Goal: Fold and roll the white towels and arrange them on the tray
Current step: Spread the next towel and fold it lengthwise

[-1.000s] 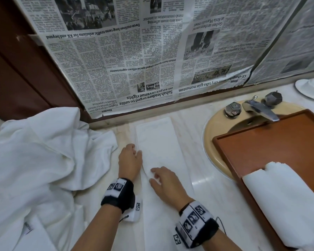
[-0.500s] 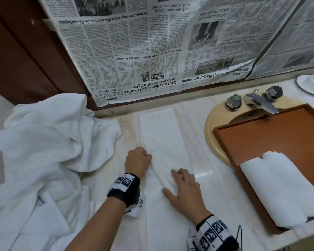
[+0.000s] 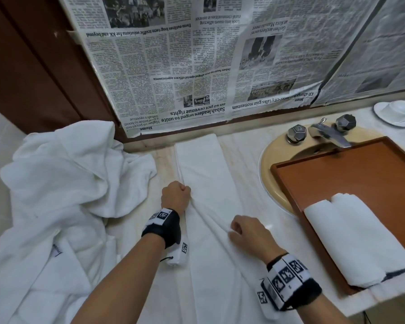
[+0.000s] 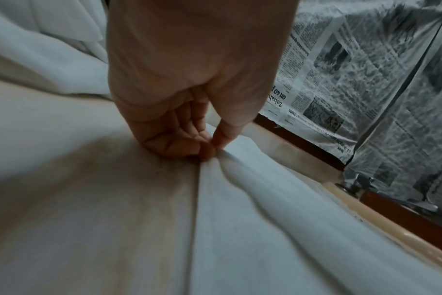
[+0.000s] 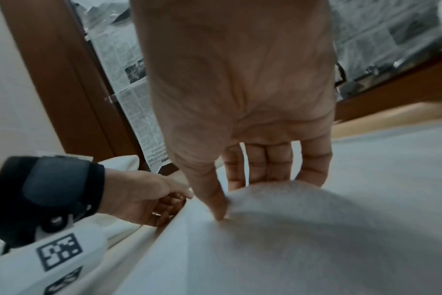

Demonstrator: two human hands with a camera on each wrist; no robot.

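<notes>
Newspaper (image 3: 197,66) headline: "Sabah leaders urged to unite"

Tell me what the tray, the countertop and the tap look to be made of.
Tray: probably wood or wood-look laminate, reddish-brown, smooth satin surface with raised rim.
Countertop: apparently polished marble, pale with faint veining and a glossy reflection.
Tap: metal, shiny chrome-like grey.

White towel (image 3: 206,174) is lying on cream-veined tabletop (image 3: 246,164); tray (image 3: 360,174) is showing red-brown; black-and-white newspaper (image 3: 197,66) is hanging behind.
</notes>
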